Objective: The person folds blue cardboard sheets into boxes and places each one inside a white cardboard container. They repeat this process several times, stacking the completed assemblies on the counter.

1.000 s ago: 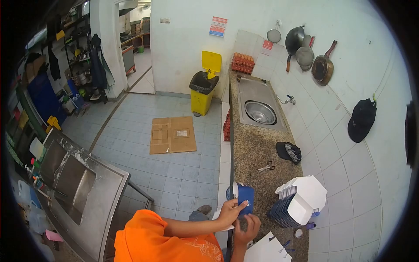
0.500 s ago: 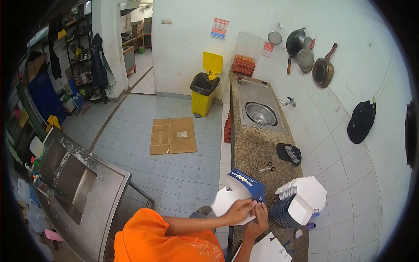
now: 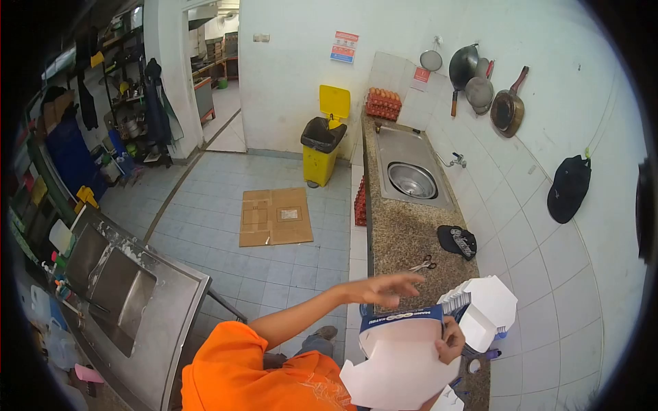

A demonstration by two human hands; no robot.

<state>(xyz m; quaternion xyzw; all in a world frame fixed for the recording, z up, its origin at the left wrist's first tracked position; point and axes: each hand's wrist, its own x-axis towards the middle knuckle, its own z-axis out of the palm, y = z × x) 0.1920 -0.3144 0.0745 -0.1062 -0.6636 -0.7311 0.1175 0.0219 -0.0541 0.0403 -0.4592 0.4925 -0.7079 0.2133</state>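
A partly folded paper food box (image 3: pixel 401 363), white inside with a blue printed panel, is tilted over the front of the counter. My right hand (image 3: pixel 449 340) grips its right edge, with the fingers curled around the board. Just above the blue panel, my left hand (image 3: pixel 387 289) hangs in the air, slightly blurred, fingers apart and nothing in it. Close by on the right stands a stack of folded blue-and-white boxes (image 3: pixel 483 318). Part of a flat white sheet (image 3: pixel 449 399) shows below my right hand. Scissors (image 3: pixel 423 264) lie beyond my left hand.
The granite counter (image 3: pixel 404 233) runs away to a steel sink (image 3: pixel 411 179) and egg trays (image 3: pixel 382 104). A black cap (image 3: pixel 457 242) lies by the wall. To the left are a steel sink table (image 3: pixel 164 308), flattened cardboard (image 3: pixel 275 216) and a yellow bin (image 3: pixel 319 164).
My left hand has let go of the box and lifted up and away from it. The box has turned, its white inside now facing up, with my right hand still on it.
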